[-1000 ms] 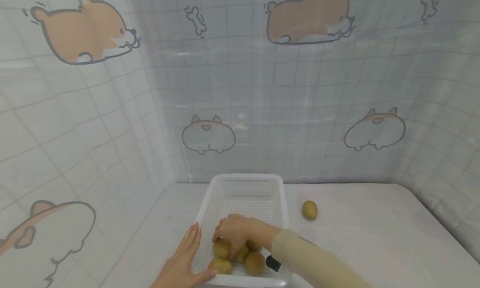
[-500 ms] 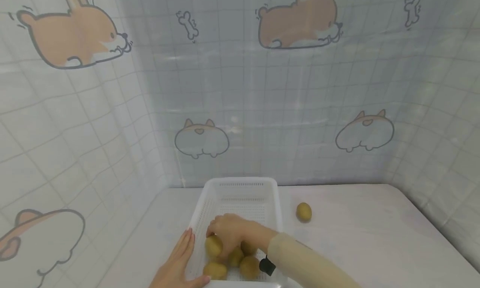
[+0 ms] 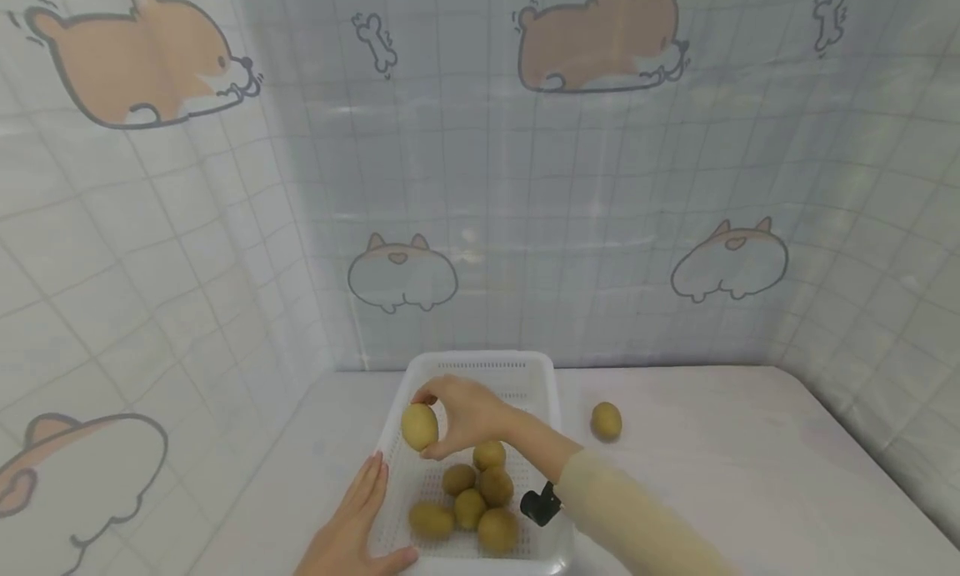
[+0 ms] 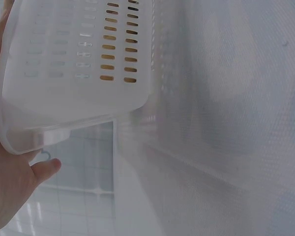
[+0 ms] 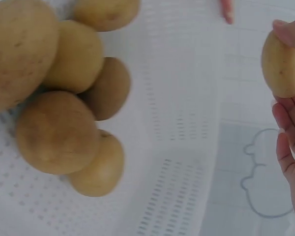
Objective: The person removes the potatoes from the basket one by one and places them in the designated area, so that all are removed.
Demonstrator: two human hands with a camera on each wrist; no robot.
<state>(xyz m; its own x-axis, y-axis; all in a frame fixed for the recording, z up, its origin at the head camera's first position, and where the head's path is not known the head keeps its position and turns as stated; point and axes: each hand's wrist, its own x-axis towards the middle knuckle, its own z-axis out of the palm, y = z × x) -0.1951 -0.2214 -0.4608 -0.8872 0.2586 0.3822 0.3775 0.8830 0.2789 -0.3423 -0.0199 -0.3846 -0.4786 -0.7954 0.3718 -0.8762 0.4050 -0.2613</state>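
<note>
My right hand [image 3: 472, 413] pinches a potato [image 3: 419, 427] between thumb and fingertips, above the left side of a white plastic basket [image 3: 482, 358]. In the right wrist view, the held potato [image 5: 282, 66] shows at the right edge, apart from the others. Several more potatoes [image 3: 469, 509] lie in the near half of the basket. My left hand [image 3: 347, 522] rests on the basket's near left corner, its fingers straight along the left rim and its thumb by the near rim. The left wrist view shows that hand [image 4: 7, 182] against the basket's slotted outer wall [image 4: 83, 83].
One loose potato [image 3: 606, 421] lies on the white table [image 3: 697, 476], right of the basket. A sheet with a grid and cartoon dogs [image 3: 517, 167] hangs at the back and both sides. A small black device [image 3: 540, 504] sits at my right wrist.
My right hand has risen from among the potatoes, lifting one up and toward the far side of the basket. The left hand stays at the corner. The head view shifted slightly.
</note>
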